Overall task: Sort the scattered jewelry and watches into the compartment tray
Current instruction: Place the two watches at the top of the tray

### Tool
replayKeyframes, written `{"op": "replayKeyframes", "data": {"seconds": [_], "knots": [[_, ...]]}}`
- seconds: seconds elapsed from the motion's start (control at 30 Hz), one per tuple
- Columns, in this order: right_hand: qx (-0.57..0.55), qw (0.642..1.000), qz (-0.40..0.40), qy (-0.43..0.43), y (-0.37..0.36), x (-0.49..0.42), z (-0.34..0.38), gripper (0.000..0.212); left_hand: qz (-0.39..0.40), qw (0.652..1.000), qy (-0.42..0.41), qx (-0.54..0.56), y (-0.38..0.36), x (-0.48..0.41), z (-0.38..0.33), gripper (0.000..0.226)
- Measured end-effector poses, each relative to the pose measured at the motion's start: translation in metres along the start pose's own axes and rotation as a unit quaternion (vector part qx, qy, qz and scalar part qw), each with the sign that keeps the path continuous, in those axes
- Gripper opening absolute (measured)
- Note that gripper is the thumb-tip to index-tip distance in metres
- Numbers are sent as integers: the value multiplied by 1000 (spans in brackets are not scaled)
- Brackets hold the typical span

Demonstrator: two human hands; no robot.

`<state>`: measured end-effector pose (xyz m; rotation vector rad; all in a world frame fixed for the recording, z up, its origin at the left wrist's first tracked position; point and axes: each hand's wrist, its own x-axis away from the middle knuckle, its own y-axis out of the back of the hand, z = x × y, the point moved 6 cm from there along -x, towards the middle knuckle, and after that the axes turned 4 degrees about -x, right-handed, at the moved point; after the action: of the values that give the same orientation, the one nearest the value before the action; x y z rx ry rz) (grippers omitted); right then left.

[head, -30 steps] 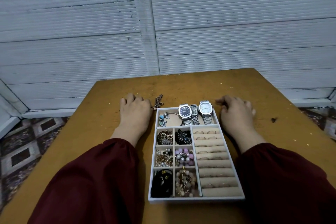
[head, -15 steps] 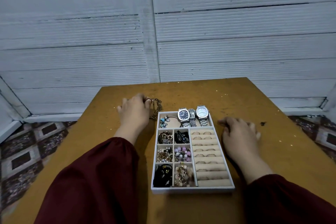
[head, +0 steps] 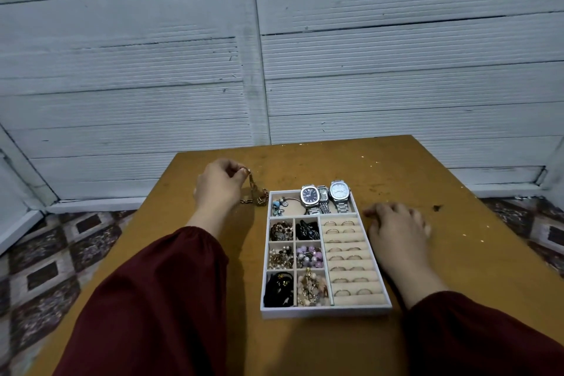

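Observation:
A white compartment tray lies on the wooden table. Its far section holds three watches and a charm bracelet. Small left cells hold earrings, beads and black pieces; ring rolls fill the right side. My left hand is raised just left of the tray's far corner and pinches a gold chain, whose lower end trails on the table. My right hand rests on the table by the tray's right wall, fingers loosely bent, holding nothing.
A dark speck lies on the table right of my right hand. A white slatted wall stands close behind the table's far edge. Patterned floor tiles show on both sides.
My left hand took the gold chain from the table by the tray's far left corner and lifted it. My right hand slid back along the tray's right side.

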<state>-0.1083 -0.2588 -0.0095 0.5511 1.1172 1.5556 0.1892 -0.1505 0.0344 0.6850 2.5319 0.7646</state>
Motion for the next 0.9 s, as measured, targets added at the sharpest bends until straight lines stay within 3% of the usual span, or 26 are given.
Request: {"op": "replayKeyframes", "data": {"seconds": [0.3, 0.43, 0.6, 0.77, 0.9], "knots": [[1, 1000, -14, 0, -3, -4, 1, 30, 28, 989, -23, -146, -8, 7, 14, 13], [1, 1000, -17, 2, -4, -5, 0, 29, 82, 955, -43, -283, -13, 6, 14, 13], [7, 1000, -15, -2, -5, -6, 0, 30, 109, 913, -111, -378, -18, 9, 4, 14], [5, 1000, -15, -1, -6, -6, 0, 30, 116, 895, -137, -409, -20, 12, 0, 13], [4, 1000, -21, -1, -6, -5, -1, 29, 139, 909, -123, -373, -21, 14, 6, 15]]}}
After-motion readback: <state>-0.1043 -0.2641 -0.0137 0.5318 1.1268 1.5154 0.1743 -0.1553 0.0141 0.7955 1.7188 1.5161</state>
